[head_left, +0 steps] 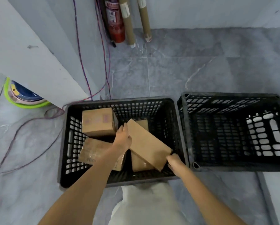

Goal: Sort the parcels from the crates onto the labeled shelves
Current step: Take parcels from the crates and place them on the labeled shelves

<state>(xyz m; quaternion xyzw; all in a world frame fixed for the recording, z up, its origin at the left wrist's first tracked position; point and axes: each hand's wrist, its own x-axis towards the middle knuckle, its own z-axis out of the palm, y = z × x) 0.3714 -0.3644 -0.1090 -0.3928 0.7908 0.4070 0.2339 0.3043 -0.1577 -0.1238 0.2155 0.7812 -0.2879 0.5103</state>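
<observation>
A black plastic crate (71, 143) on the floor holds several brown cardboard parcels. A long flat parcel (148, 144) lies tilted across the crate's right half. My left hand (123, 138) grips its far left edge, fingers curled over it. My right hand (174, 162) grips its near right corner. A squarer parcel (97, 121) sits at the crate's back left, another parcel (93, 151) lies below it, and one more parcel (140, 163) shows under the tilted one. No shelves are in view.
A second black crate (233, 132) stands to the right, with nothing visible inside. A white wall corner (38, 62) juts in at left, with loose cables (38, 120) on the floor. A fire extinguisher (114, 20) and cardboard tubes (127, 21) lean at the back wall.
</observation>
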